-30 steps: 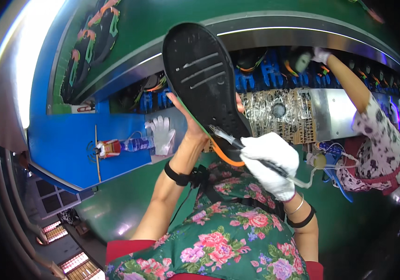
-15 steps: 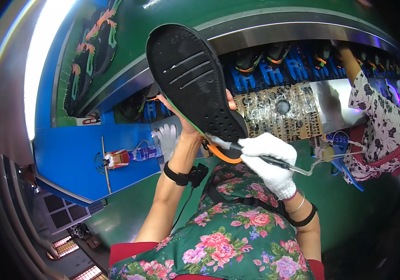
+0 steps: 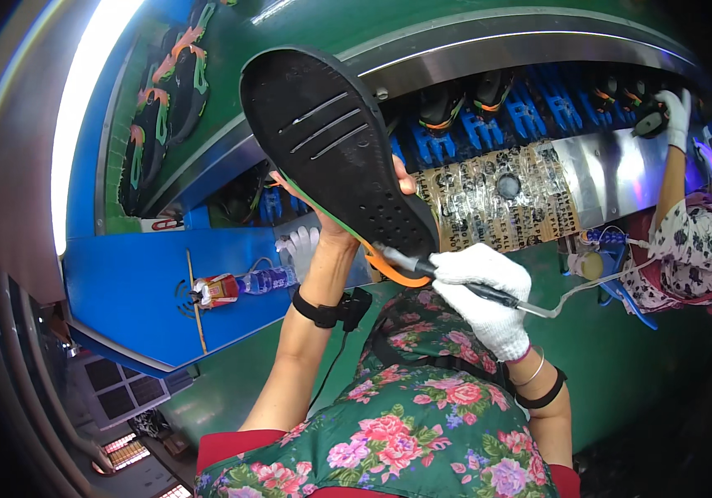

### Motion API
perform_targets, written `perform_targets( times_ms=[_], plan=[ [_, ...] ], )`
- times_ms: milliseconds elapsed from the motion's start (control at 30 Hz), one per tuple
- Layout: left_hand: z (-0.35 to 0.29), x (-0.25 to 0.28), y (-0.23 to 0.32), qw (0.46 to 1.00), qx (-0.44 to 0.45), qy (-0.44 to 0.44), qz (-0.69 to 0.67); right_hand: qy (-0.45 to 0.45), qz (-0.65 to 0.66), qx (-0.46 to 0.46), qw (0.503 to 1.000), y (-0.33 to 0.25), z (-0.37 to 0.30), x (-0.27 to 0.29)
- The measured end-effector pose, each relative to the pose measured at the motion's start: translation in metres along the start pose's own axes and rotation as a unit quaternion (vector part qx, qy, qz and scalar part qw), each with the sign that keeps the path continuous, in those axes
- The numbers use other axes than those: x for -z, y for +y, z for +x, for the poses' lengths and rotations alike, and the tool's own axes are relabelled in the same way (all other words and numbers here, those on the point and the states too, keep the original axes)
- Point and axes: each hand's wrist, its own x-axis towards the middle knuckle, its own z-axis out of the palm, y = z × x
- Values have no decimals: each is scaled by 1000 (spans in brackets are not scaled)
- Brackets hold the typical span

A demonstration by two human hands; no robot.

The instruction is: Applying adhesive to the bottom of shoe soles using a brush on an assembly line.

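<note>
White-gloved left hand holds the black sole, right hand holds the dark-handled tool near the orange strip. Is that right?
Not quite: the head view shows a bare left hand. It holds the black sole; the right hand holds the tool near the orange strip.

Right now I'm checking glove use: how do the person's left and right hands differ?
The left hand is bare, while the right hand wears a white glove. The left supports a large black sole; the right grips a slim brush-like tool. Both are occupied.
</note>
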Motion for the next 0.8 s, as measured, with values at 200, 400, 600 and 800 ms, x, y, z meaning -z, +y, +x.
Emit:
perform_targets(
  times_ms=[200, 400, 600, 800],
  plan=[
    [5, 5, 3, 999, 29, -25, 22, -18, -62, 60, 996, -1, -2, 4],
    [12, -5, 0, 999, 9, -3, 40, -41, -106, 141, 983, -8, -2, 13],
    [17, 0, -11, 999, 5, -4, 53, -43, -139, 162, 976, -9, -9, 22],
    [21, -13, -24, 999, 8, 48, -2, -43, -136, 187, 972, -24, -7, 20]
  ],
)
